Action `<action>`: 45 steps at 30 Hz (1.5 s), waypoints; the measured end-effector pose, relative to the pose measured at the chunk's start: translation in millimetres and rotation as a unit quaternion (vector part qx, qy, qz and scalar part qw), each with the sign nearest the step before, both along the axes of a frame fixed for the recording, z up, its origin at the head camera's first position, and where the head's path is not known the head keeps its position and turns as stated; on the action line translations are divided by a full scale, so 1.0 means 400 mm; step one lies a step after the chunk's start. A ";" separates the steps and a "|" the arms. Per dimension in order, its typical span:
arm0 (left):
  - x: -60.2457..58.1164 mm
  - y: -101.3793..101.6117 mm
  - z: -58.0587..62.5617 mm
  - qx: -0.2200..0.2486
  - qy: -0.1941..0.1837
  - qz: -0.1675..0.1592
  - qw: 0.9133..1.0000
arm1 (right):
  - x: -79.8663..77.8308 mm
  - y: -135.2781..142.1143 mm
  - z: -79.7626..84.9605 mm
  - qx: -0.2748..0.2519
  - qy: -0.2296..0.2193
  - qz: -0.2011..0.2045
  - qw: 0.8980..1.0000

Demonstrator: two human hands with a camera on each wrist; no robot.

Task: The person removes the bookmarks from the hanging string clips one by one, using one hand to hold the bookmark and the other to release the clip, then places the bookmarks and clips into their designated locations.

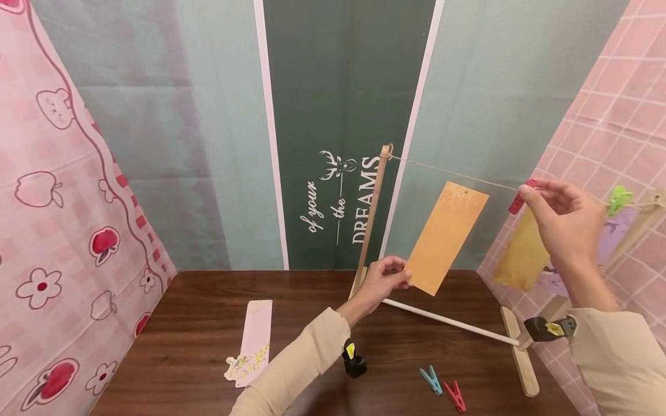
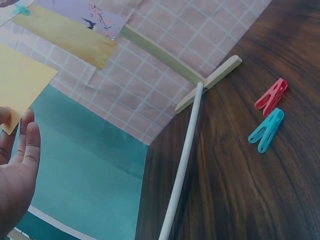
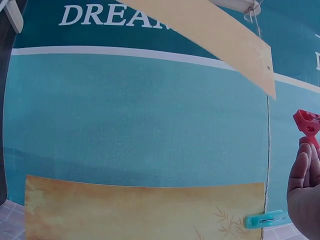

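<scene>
My left hand pinches the lower corner of an orange paper card, which leans with its holed end up near a thin string. Between the thumb and fingers of my right hand is a red clothespin, beside the string and apart from the orange card. Below that hand a yellowish card hangs from the string by a teal clothespin. Farther right, a green clothespin is on the string above a purple card, partly hidden by my right hand.
The string runs from a wooden post to another at the right. A white rod joins the stand's bases, one a wooden foot. On the table lie a pink card, a blue clothespin and another red clothespin.
</scene>
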State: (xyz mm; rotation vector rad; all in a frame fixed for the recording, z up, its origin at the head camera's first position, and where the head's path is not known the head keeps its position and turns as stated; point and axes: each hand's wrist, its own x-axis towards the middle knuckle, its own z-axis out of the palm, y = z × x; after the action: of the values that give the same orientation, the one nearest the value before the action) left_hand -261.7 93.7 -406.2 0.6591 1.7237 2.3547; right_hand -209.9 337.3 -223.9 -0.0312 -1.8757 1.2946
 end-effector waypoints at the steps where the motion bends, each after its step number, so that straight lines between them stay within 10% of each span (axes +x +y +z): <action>1: 0.002 -0.003 0.001 0.003 -0.002 -0.001 1.000 | 0.001 0.000 0.000 0.001 0.000 -0.001 1.000; 45: 0.056 -0.123 0.008 -0.007 0.004 -0.016 1.000 | 0.064 0.003 -0.049 0.020 -0.050 0.032 0.998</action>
State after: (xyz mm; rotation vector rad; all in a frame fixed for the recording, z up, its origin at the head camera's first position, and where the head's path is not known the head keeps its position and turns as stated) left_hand -239.4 44.3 -403.1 0.6906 1.7186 2.3188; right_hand -184.2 338.5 -243.6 -0.0157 -2.0017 1.3187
